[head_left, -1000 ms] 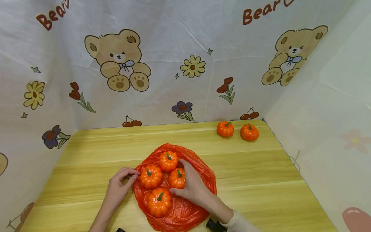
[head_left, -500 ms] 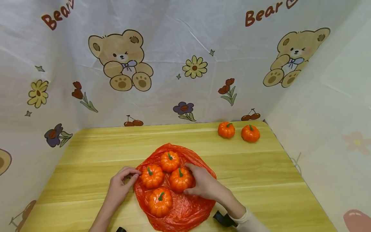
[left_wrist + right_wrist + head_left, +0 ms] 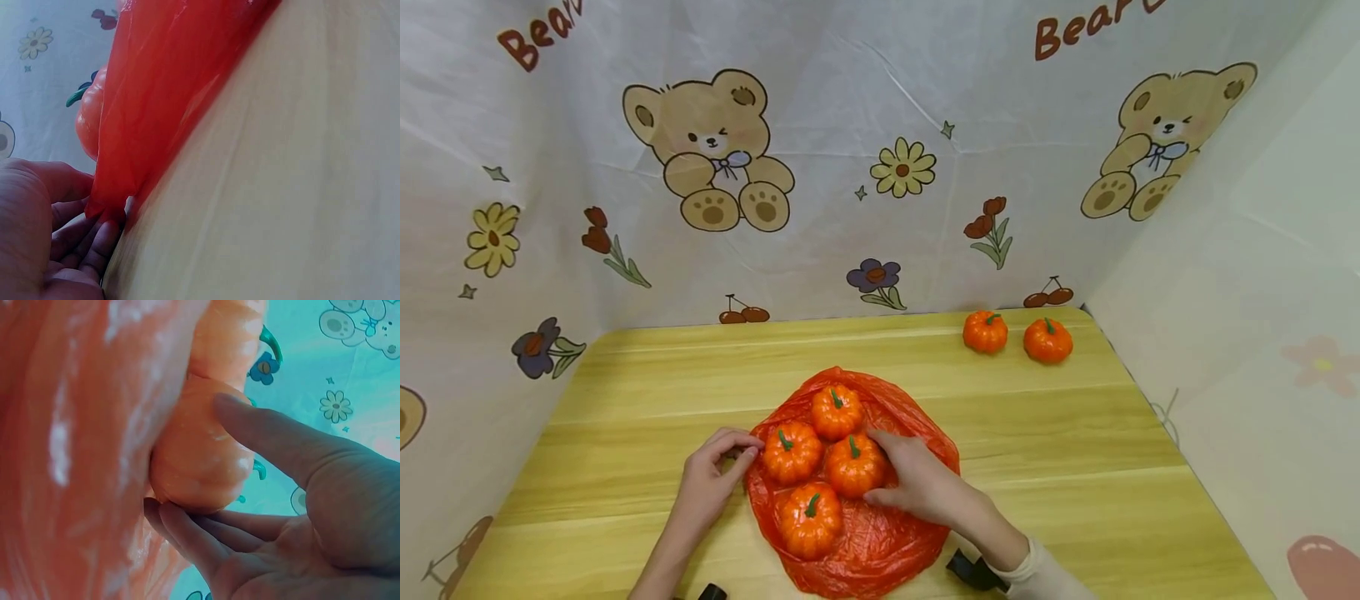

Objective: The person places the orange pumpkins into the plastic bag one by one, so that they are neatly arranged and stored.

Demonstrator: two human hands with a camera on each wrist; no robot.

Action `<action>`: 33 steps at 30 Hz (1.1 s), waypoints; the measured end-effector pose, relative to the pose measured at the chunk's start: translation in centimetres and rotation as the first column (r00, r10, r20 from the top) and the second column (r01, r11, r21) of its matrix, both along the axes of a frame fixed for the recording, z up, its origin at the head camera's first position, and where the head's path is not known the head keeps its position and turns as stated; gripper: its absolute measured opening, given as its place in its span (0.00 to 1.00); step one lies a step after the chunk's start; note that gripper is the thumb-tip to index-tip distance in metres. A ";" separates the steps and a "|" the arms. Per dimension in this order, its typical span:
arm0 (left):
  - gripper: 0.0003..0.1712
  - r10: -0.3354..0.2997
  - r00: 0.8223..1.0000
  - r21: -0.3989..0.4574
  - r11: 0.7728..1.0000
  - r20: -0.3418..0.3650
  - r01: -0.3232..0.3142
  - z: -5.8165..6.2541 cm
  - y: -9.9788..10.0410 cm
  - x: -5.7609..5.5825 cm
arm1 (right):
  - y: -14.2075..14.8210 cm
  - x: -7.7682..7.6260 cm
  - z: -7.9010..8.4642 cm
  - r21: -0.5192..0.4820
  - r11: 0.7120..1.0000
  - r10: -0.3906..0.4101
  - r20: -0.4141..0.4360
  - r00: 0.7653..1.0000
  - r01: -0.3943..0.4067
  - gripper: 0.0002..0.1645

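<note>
A red plastic bag (image 3: 880, 550) lies spread on the table, with several small orange pumpkins with green stems on it. My left hand (image 3: 715, 471) pinches the bag's left edge; the left wrist view shows the red film (image 3: 156, 94) between thumb and fingers. My right hand (image 3: 925, 479) holds the right-hand pumpkin (image 3: 853, 471) from its right side. In the right wrist view, the thumb rests on one side of that pumpkin (image 3: 194, 444) and the fingers curl along the other. Beside it sit the left pumpkin (image 3: 792, 457), the far pumpkin (image 3: 837, 414) and the near pumpkin (image 3: 810, 525).
Two more pumpkins, one (image 3: 985, 332) and another (image 3: 1048, 341), stand at the table's back right corner. Bear-print cloth (image 3: 820, 167) hangs behind and at the sides of the wooden table (image 3: 1037, 467). A black strap piece (image 3: 973, 572) shows by the right wrist.
My right hand shifted right with its pumpkin, then back left, so the pumpkin now sits close against the others. The left hand stays at the bag's edge.
</note>
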State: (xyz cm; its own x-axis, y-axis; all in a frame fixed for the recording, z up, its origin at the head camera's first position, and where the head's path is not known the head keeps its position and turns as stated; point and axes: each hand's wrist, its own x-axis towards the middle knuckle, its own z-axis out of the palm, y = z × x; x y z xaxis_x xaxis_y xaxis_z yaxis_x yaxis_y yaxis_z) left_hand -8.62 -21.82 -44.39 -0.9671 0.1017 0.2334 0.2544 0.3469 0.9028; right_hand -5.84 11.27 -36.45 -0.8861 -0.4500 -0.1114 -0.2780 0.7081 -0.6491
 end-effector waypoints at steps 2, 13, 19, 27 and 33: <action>0.07 0.000 1.000 0.002 1.000 -0.010 0.000 0.0 0.0 0.0 | -0.3 0.1 -0.1 0.004 1.000 -0.008 -0.018 1.000 0.008 0.48; 0.08 0.014 1.000 -0.012 1.000 -0.017 -0.014 -0.2 0.0 -0.4 | -0.6 0.1 0.3 0.012 1.000 -0.019 -0.066 0.998 0.020 0.47; 0.07 0.015 1.000 -0.017 1.000 -0.011 -0.015 -0.1 0.1 -0.4 | 1.4 -1.1 0.8 -0.124 0.989 -0.088 -0.065 0.994 0.079 0.45; 0.07 0.038 0.999 -0.056 0.998 -0.023 -0.040 -0.1 0.2 -0.2 | 5.9 -4.0 1.4 -0.294 0.922 -0.306 -0.158 0.939 0.251 0.34; 0.08 0.015 1.000 -0.013 1.000 -0.017 -0.015 -0.3 0.0 -0.2 | 9.8 -5.7 1.0 -0.362 0.859 -0.453 -0.210 0.867 0.362 0.28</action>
